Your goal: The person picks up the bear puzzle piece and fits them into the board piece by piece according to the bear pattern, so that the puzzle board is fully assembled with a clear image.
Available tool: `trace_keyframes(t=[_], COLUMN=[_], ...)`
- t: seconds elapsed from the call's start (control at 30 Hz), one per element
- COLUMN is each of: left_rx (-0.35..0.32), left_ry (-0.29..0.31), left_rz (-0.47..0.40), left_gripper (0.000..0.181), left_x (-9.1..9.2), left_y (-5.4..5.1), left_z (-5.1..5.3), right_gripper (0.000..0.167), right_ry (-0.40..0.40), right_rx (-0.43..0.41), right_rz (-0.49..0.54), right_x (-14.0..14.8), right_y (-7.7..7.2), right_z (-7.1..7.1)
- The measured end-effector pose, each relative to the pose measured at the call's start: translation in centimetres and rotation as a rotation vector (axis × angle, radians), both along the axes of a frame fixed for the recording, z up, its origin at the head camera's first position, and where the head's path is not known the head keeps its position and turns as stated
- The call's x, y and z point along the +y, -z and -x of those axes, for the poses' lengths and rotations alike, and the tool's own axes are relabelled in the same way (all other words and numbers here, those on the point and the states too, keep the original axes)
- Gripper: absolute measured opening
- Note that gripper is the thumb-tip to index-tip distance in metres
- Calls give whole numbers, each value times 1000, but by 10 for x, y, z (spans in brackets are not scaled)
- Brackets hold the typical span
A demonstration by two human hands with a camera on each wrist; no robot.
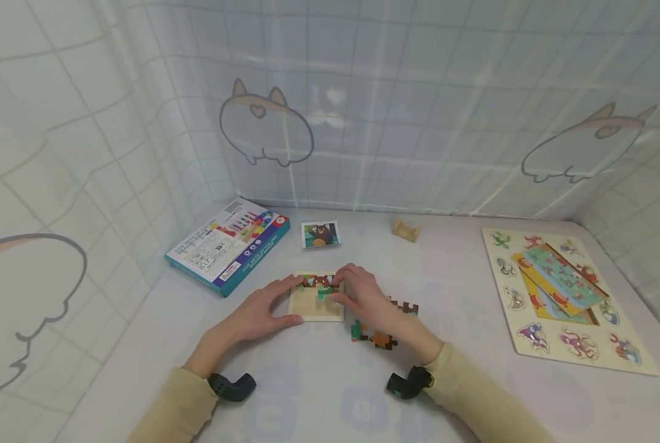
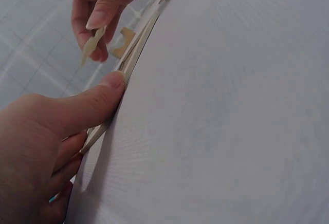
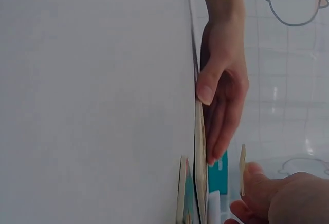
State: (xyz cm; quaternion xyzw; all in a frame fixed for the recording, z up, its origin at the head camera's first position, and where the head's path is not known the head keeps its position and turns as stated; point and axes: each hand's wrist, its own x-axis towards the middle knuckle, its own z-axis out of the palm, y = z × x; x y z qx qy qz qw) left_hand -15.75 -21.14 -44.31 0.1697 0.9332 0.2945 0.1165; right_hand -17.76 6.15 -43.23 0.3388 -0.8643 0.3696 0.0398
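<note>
One jigsaw piece (image 1: 325,293) is pinched between the thumb and fingers of my right grip (image 1: 366,298), above the wooden tray (image 1: 315,309), which lies well in from the edges of the desk (image 1: 307,381). My left grip (image 1: 260,311) clasps nothing, its outstretched thumb and fingers resting along the tray's left side. Loose pieces (image 1: 382,341) lie just right of the tray, a picture card (image 1: 320,234) nearer the desk's far edge.

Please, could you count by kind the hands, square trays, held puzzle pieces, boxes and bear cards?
Left hand and right hand: 2
Square tray: 1
Held puzzle piece: 1
Box: 1
Bear card: 1
Total: 6
</note>
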Motion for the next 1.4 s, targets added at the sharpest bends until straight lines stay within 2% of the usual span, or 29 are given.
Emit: trace_keyframes(t=[0.3, 0.6, 0.87, 1.4], left_rx=[19, 32, 30, 24], left_ry=[20, 25, 10, 4], left_rz=[-6, -21, -16, -36], left_gripper=[83, 82, 83, 80], left_x=[-2, -3, -3, -1], left_y=[3, 5, 5, 3], left_z=[1, 2, 1, 2], right_gripper=[20, 21, 23, 21], right_ry=[-27, -20, -8, 45], right_rx=[-43, -14, 10, 34], right_rz=[-15, -10, -1, -51], right_x=[-24, -42, -45, -48], right_y=[2, 13, 24, 25], right_z=[3, 8, 9, 8])
